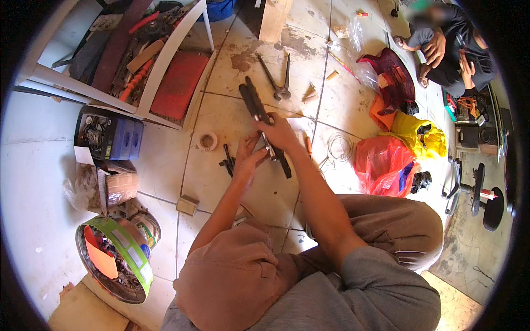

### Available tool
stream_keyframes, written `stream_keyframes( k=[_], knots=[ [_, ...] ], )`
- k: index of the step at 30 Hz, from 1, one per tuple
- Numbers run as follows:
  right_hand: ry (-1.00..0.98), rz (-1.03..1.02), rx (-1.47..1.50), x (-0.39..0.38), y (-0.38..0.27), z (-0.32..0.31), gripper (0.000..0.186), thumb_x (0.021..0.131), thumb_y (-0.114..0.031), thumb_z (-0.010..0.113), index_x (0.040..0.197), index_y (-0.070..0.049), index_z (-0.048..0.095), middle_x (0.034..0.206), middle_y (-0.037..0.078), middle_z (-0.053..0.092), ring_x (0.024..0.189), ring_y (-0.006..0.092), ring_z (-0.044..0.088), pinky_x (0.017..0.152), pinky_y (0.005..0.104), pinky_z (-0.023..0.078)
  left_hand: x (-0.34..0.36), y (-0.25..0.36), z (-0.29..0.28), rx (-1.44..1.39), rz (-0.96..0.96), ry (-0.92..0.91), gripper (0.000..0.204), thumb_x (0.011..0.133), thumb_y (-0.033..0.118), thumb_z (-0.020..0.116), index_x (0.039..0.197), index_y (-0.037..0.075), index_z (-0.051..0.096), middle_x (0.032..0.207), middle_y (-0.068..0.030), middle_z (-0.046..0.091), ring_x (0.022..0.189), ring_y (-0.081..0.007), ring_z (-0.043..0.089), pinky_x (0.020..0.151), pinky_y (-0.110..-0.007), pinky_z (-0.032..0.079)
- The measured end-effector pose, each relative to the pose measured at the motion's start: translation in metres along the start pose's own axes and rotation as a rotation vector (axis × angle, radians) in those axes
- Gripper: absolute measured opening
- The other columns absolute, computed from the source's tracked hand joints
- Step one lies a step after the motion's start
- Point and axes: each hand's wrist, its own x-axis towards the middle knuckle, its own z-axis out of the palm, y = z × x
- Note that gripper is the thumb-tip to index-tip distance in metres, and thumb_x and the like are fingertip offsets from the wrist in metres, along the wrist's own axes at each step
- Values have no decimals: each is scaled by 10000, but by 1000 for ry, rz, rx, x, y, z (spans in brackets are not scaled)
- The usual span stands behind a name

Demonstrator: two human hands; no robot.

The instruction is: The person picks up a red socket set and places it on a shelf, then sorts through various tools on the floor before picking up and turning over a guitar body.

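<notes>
My right hand (279, 132) is closed round a long dark tool (253, 98), with two black, handle-like arms side by side at its far end and a silvery middle. A flat black strip (284, 164) runs out below that hand toward my lap. Close beside it, my left hand (248, 157) has its fingers drawn together near the silvery part; what they pinch is hidden. On the tiles lie spread pincers (282, 91) beyond my hands, a tape roll (207, 141) to the left, and a small black metal piece (227, 161) by my left hand.
A white rack (124, 102) with tools stands left, above a blue-black bin (124, 138). A green-rimmed tub (131, 254) of scraps is near left. Right are a wire coil (339, 147), red bag (381, 165) and yellow bag (425, 135). Another person (452, 49) sits far right.
</notes>
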Motion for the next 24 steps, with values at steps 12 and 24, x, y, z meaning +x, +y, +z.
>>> stream_keyframes(
  k=[12, 24],
  knots=[
    [-482, 144, 1129, 10, -32, -48, 452, 977, -511, 601, 1135, -93, 668, 810, 30, 671, 612, 147, 640, 518, 317, 542, -31, 61, -36, 20, 372, 230, 181, 957, 77, 618, 1126, 14, 630, 1156, -137, 689, 980, -206, 691, 914, -359, 556],
    [-760, 76, 1374, 68, -86, 35, 618, 1014, -500, 513, 1376, 0, 513, 1197, 250, 665, 1025, 395, 689, 854, 505, 596, -44, 103, -113, -55, 500, 635, 119, 963, 105, 609, 1061, 43, 637, 989, -133, 703, 702, -187, 661, 720, -315, 539]
  ],
)
